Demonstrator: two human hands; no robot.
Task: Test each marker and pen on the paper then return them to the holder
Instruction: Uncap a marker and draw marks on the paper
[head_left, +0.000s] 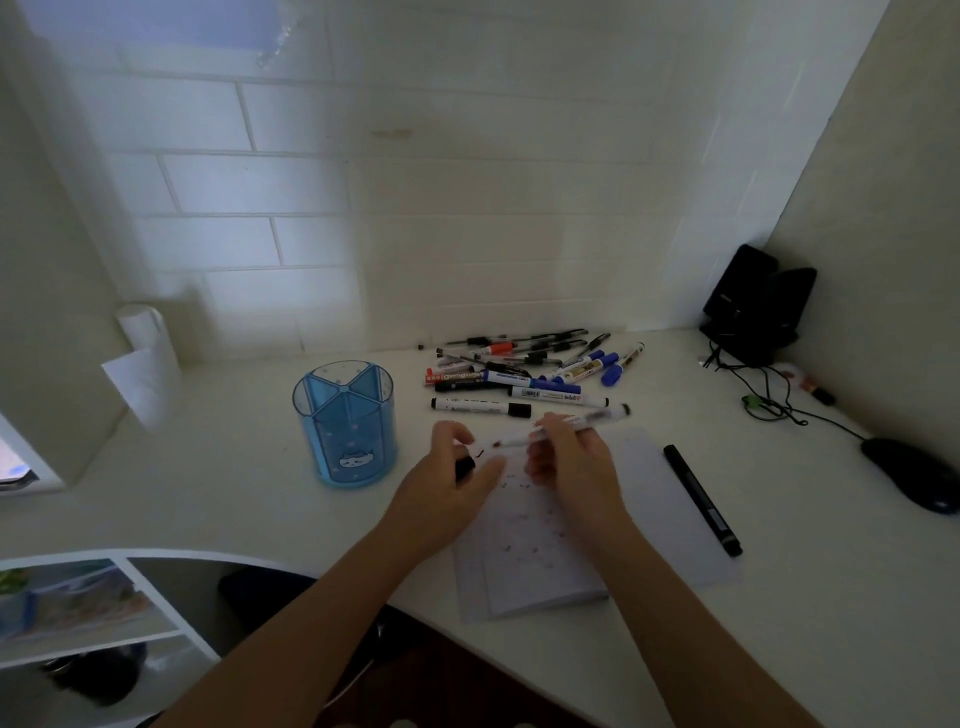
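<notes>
My right hand (569, 457) grips a white marker (582, 423) held level above the paper (639, 519), which carries several small scribbles. My left hand (457, 478) pinches the marker's black cap (464, 466) just off the marker's bare left end. The blue divided holder (345, 423) with a cat picture stands to the left of my hands, and nothing shows inside it. A heap of markers and pens (530, 366) lies behind the paper, with one black-capped white marker (480, 406) nearest. A black marker (702, 499) rests on the paper's right side.
A paper roll (143, 358) stands at the far left by the wall. A black speaker (753, 304) with cables sits in the right corner, and a dark mouse (911, 473) lies at the right edge. Shelves (78, 613) sit below the desk's curved front left edge.
</notes>
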